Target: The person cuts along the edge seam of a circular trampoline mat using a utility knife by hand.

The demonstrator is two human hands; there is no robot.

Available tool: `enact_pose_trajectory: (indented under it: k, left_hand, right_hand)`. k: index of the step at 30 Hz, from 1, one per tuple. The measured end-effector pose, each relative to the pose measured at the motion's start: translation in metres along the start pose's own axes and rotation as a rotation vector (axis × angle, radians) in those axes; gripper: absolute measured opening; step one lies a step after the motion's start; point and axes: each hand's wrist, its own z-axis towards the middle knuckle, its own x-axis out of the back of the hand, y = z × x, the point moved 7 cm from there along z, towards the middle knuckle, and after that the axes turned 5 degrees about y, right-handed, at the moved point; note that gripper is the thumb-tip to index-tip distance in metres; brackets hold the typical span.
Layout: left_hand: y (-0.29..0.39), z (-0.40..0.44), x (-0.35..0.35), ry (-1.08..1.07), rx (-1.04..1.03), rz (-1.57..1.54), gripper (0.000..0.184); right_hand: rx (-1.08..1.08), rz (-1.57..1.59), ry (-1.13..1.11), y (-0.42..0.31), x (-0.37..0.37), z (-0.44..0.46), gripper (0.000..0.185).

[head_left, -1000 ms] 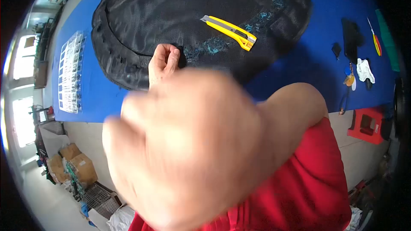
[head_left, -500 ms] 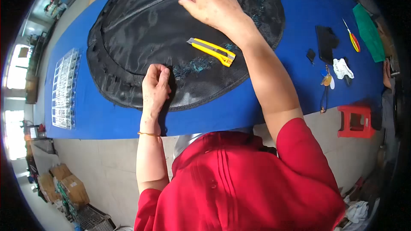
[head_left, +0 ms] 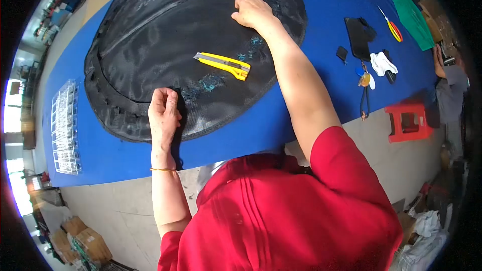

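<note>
A round black trampoline mat with printed lettering at its far side lies on the blue table. My left hand is closed at the mat's near part, thumb pressed against the fingers, pinching the fabric at the curved seam. My right hand rests over the mat's right part, fingers curled in; anything inside them is hidden. Between the hands lies a yellow utility knife, its blade end pointing left. Blue-green thread scraps are scattered on the mat near the knife.
On the blue tabletop at right lie a black phone, red-and-yellow-handled snips, keys with tags, a crumpled white item and a green piece. A clear plastic tray lies left. A red stool stands beyond the edge.
My right hand has come down from above the mat toward its right part. The left hand keeps its pinch. The whole view has shifted and turned slightly.
</note>
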Motion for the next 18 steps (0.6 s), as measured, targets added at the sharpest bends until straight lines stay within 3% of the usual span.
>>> enact_pose_trajectory:
  k: [11,18]
  left_hand:
    - [-0.004,0.004,0.001,-0.042,0.001,-0.039,0.014]
    - [0.003,0.003,0.0,-0.069,-0.02,0.06,0.018]
  right_hand:
    - [0.156,-0.164,0.044,-0.001,-0.012,-0.013,0.048]
    - [0.218,-0.029,0.069,0.013,-0.022,-0.024,0.047]
